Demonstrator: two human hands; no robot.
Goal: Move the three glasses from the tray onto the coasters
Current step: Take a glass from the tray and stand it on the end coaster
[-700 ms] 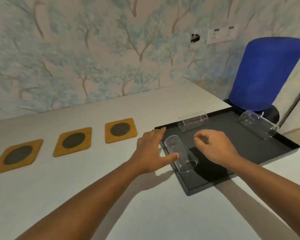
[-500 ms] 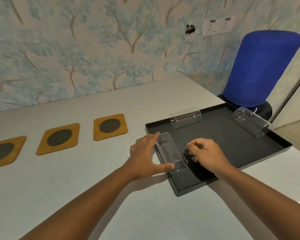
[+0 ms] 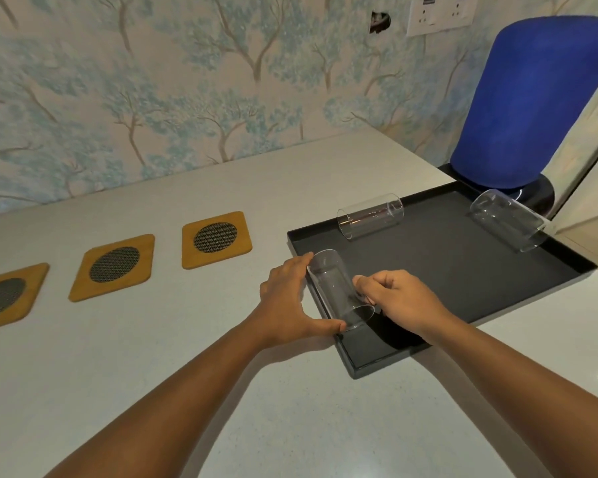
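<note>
Both hands close on one glass lying on its side at the near left corner of the tray; left hand cups it from the outer side, fingers reaching to its far rim and thumb along its near end at the tray's edge; right hand presses its curled fingertips against the glass's inner side, so the glass lies between the two palms (touching both, though whether it has left the tray floor cannot be told). Beyond the right hand, a second glass lies on its side by the tray's far edge; a third glass lies tilted at the far right corner, well apart from either hand. Left of the left hand, three coasters sit in a row on the counter, all bare; the nearest is just beyond the left knuckles, the others farther left. Behind the tray stands a blue cylinder.
</note>
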